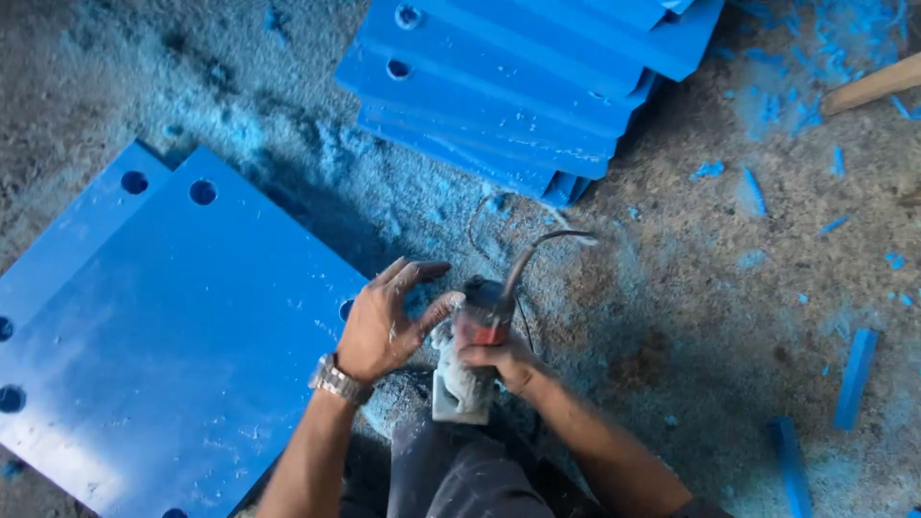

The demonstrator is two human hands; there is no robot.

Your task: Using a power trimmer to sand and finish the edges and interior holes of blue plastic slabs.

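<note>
Head view: right hand (504, 357) wrapped around a small power tool (468, 360), held upright near centre above the floor (672, 288), cord (532, 251) curling off its top. Left hand (389, 321), fingers spread wide, hovers just left of the tool, by the right edge of a big blue panel (173, 336); contact with the panel unclear. Watch (338, 380) on left wrist. Stack of blue panels (508, 86) far centre. Blue shavings (796, 86) and strips (854, 376) scattered right.

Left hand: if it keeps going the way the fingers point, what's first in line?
The left hand has fingers spread, pointing up and right. First in line is probably the power tool's cord, just past the fingertips, then dusty floor. Farther on lies the stack of blue panels. Depth is unclear.
</note>
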